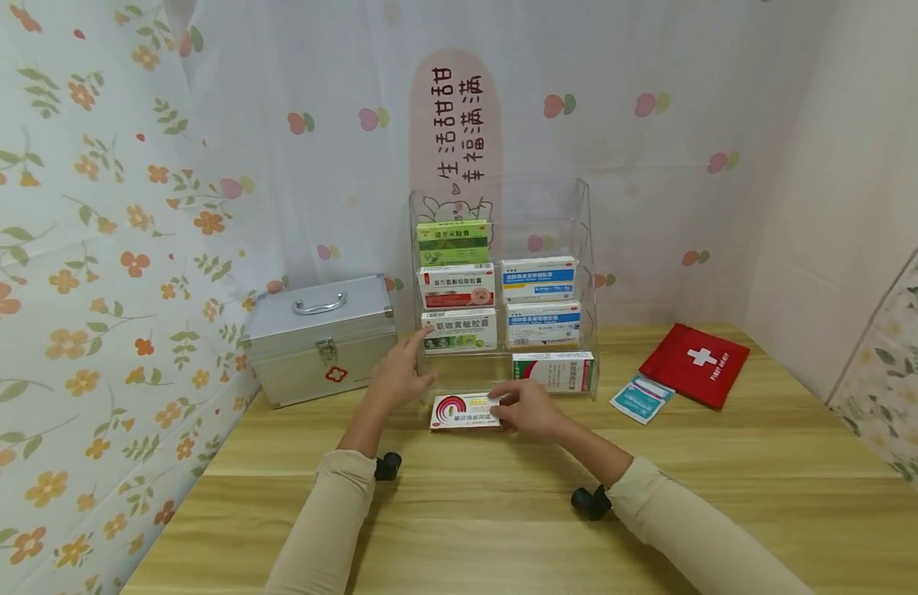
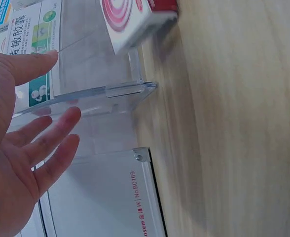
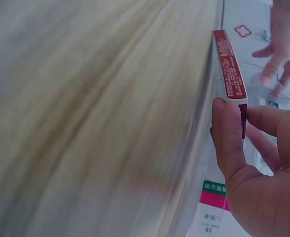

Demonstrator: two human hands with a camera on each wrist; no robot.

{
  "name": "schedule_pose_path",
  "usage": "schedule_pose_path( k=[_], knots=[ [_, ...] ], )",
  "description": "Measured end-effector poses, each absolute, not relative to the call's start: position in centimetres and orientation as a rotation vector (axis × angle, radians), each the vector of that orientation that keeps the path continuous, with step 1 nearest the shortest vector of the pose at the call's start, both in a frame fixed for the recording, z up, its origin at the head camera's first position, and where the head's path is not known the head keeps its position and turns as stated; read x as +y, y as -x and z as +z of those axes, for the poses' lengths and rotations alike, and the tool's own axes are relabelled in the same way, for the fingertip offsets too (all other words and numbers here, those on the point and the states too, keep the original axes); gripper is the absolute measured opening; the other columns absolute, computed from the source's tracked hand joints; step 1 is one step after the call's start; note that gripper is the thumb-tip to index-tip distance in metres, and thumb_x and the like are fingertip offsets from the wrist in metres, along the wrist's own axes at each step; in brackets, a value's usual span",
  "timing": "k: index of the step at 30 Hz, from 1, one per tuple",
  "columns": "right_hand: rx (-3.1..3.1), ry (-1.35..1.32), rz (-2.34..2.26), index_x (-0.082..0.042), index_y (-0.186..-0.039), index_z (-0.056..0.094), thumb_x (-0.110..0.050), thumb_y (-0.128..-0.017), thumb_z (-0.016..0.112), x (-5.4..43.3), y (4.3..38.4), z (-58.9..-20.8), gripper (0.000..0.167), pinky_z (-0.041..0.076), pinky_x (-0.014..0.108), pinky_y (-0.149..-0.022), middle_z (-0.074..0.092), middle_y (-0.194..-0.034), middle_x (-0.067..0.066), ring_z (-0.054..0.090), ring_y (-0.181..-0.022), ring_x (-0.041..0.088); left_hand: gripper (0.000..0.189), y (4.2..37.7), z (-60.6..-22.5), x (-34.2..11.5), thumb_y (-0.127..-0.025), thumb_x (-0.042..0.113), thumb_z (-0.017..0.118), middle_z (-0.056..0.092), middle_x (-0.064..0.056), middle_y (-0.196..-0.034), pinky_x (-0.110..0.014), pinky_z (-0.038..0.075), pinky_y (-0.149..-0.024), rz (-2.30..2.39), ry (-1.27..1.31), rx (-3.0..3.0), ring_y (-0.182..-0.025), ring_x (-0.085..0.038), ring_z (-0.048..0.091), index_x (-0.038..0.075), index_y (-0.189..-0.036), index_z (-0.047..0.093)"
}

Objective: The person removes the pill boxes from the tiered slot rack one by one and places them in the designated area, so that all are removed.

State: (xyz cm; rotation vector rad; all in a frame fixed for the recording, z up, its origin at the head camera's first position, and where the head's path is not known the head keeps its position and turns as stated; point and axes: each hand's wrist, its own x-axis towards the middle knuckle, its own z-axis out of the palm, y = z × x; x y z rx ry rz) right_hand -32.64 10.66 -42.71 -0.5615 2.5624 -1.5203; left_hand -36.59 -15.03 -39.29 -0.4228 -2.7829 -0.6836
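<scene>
My right hand (image 1: 531, 406) pinches the right end of a white and red medicine box (image 1: 464, 411), low in front of the clear acrylic rack (image 1: 591, 273). In the right wrist view, thumb and fingers grip one end of this box (image 3: 231, 69), its red edge facing the camera. The left hand (image 1: 399, 376) is at the rack's lower left side, holding nothing. Seen from the left wrist, its fingers are spread either side of the rack's side panel (image 2: 86, 96), near a white and green capsule box (image 1: 460, 330).
A silver first-aid case (image 1: 321, 339) stands left of the rack. Upper tiers hold green (image 1: 453, 242), red-white (image 1: 456, 287) and blue-white boxes (image 1: 539, 279); a green-red box (image 1: 554, 373) sits bottom right. A red pouch (image 1: 694, 364) and teal packet (image 1: 641, 399) lie to the right.
</scene>
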Motion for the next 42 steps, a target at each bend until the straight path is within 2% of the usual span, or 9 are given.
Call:
schedule_pose_path(
  k=[6, 10, 15, 18, 22, 24, 29, 34, 42],
  knots=[
    [2.589, 0.575, -1.467, 0.003, -0.115, 0.07, -0.003, -0.093, 0.066, 10.2, 33.1, -43.2, 0.023, 0.056, 0.033, -0.053, 0.072, -0.095, 0.017, 0.069, -0.066, 0.021, 0.086, 36.6, -39.1, -14.7, -0.082, 0.027, 0.082, 0.052, -0.017, -0.14, -0.058, 0.052, -0.077, -0.755, 0.432, -2.747, -0.116, -0.039, 0.057, 0.032, -0.153, 0.033],
    [2.618, 0.557, -1.446, 0.001, -0.116, 0.07, -0.005, -0.093, 0.067, 9.9, 33.6, -43.5, 0.024, 0.055, 0.031, -0.051, 0.072, -0.098, 0.015, 0.066, -0.063, 0.017, 0.086, 36.7, -39.2, -14.7, -0.082, 0.022, 0.083, 0.051, -0.017, -0.142, -0.055, 0.052, -0.074, -0.795, 0.411, -2.74, -0.114, -0.039, 0.057, 0.032, -0.152, 0.034],
    [2.637, 0.513, -1.412, 0.0, -0.109, 0.072, -0.007, -0.093, 0.069, 9.7, 33.9, -43.5, 0.018, 0.055, 0.03, -0.051, 0.072, -0.091, 0.011, 0.065, -0.06, 0.016, 0.086, 36.7, -39.3, -14.7, -0.082, 0.02, 0.083, 0.047, -0.015, -0.147, -0.058, 0.051, -0.08, -0.824, 0.398, -2.739, -0.12, -0.04, 0.055, 0.031, -0.152, 0.034],
    [2.641, 0.498, -1.398, -0.001, -0.108, 0.073, -0.008, -0.092, 0.07, 9.5, 34.1, -43.6, 0.017, 0.055, 0.029, -0.051, 0.072, -0.088, 0.009, 0.065, -0.06, 0.015, 0.086, 36.7, -39.3, -14.6, -0.082, 0.019, 0.083, 0.049, -0.015, -0.144, -0.059, 0.051, -0.081, -0.852, 0.398, -2.738, -0.118, -0.039, 0.056, 0.031, -0.151, 0.034],
    [2.641, 0.541, -1.389, 0.0, -0.109, 0.072, -0.009, -0.092, 0.07, 9.1, 34.1, -43.5, 0.02, 0.055, 0.03, -0.05, 0.072, -0.089, 0.011, 0.065, -0.06, 0.015, 0.086, 36.8, -39.4, -14.7, -0.081, 0.019, 0.084, 0.049, -0.013, -0.145, -0.057, 0.051, -0.079, -0.861, 0.375, -2.736, -0.12, -0.039, 0.055, 0.032, -0.15, 0.035],
    [2.643, 0.56, -1.39, 0.001, -0.111, 0.072, -0.008, -0.092, 0.07, 8.9, 34.1, -43.3, 0.021, 0.055, 0.031, -0.05, 0.073, -0.09, 0.012, 0.065, -0.059, 0.015, 0.086, 36.8, -39.3, -14.7, -0.081, 0.019, 0.084, 0.046, -0.012, -0.15, -0.059, 0.051, -0.083, -0.864, 0.368, -2.732, -0.126, -0.04, 0.051, 0.032, -0.15, 0.035],
    [2.664, 0.561, -1.378, 0.002, -0.113, 0.071, -0.007, -0.09, 0.072, 8.7, 33.9, -43.1, 0.024, 0.054, 0.03, -0.049, 0.073, -0.088, 0.012, 0.065, -0.054, 0.017, 0.086, 36.8, -39.4, -14.6, -0.081, 0.017, 0.083, 0.043, -0.011, -0.152, -0.06, 0.049, -0.087, -0.894, 0.377, -2.74, -0.13, -0.04, 0.048, 0.03, -0.151, 0.035],
    [2.664, 0.556, -1.369, 0.003, -0.116, 0.069, -0.006, -0.089, 0.072, 8.7, 33.9, -43.0, 0.028, 0.054, 0.029, -0.049, 0.073, -0.088, 0.013, 0.065, -0.053, 0.018, 0.087, 36.8, -39.5, -14.6, -0.082, 0.016, 0.083, 0.043, -0.011, -0.152, -0.057, 0.051, -0.082, -0.886, 0.376, -2.743, -0.13, -0.04, 0.048, 0.031, -0.151, 0.034],
    [2.644, 0.501, -1.399, 0.004, -0.114, 0.068, -0.005, -0.087, 0.075, 8.6, 34.1, -43.2, 0.029, 0.056, 0.031, -0.051, 0.072, -0.095, 0.016, 0.068, -0.062, 0.016, 0.086, 36.9, -39.5, -14.6, -0.082, 0.02, 0.083, 0.045, -0.012, -0.15, -0.049, 0.052, -0.069, -0.856, 0.369, -2.736, -0.128, -0.04, 0.051, 0.032, -0.151, 0.033]
  ],
)
